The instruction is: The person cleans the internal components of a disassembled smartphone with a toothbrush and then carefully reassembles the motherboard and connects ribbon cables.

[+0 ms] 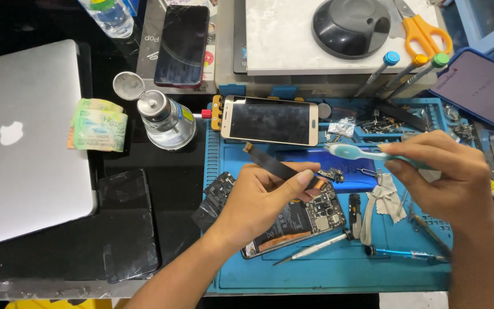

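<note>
My left hand [261, 197] pinches a black flat ribbon cable [275, 166] that slants up to the left, above an opened phone [307, 220] with its circuit board and battery showing. My right hand [444, 174] holds a light blue toothbrush [355, 151], bristle head pointing left toward the cable's end near my left thumb. Both hands hover over a blue work mat [338, 269].
A gold phone [270, 121] sits clamped at the mat's top. A closed silver laptop [24, 137], folded banknotes [97, 124], a metal-topped bottle [167, 121], a dark phone [182, 46], orange scissors [424, 31], screwdrivers [407, 71], tweezers [315, 249] and small parts [384, 123] lie around.
</note>
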